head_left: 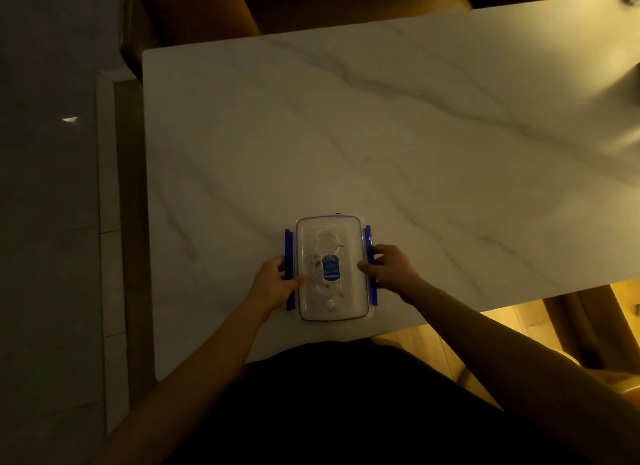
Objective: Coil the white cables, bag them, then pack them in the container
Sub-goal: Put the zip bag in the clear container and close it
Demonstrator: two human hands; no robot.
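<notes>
A clear plastic container [349, 256] with a lid on top, a blue label and blue side clasps lies on the marble table near its front edge. White coiled cables [323, 246] show through the lid. My left hand [273, 284] grips the left blue clasp [289, 242], thumb on the lid. On the other side, my right hand [388, 268] grips the right blue clasp [368, 237], its thumb also on the lid. Whether the cables are in bags is too dim to tell.
The white marble table [398, 135] stretches away to the back and right. Dark floor lies to the left. Brown chairs [194, 17] stand behind the table's far edge. The room is dim.
</notes>
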